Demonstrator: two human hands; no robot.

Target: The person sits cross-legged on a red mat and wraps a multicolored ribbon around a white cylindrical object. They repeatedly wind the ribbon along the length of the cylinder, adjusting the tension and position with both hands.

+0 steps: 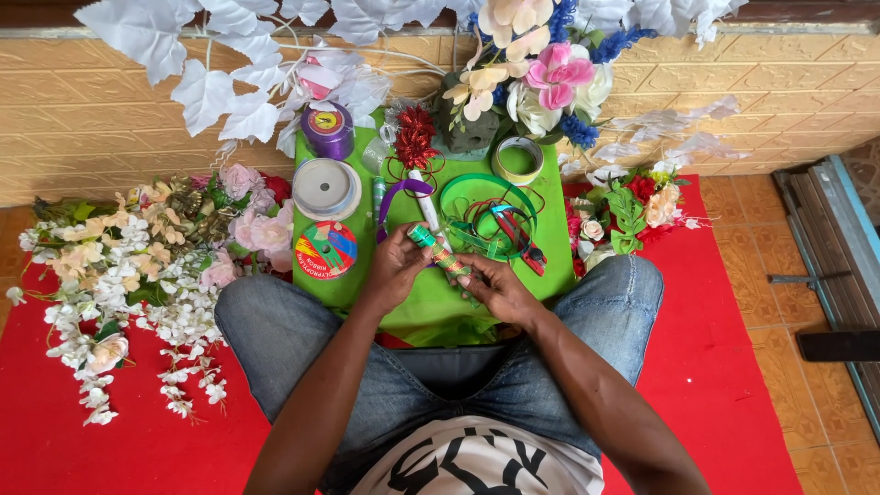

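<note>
Both hands at frame centre, over a green cloth-covered surface (412, 312).
Left hand (396, 268) and right hand (495, 288) each grip clenched around a slim green-and-red wrapped stick (440, 253).

— What's the person wearing?

— Faded blue denim jeans (587, 312), a bit worn and paler over the knees, with a darker seam running down the middle. Above that, a white cotton T-shirt (477, 458) with a bold black graphic printed across the front.

— Sleeves?

— None reach the forearms; both are bare.
</note>
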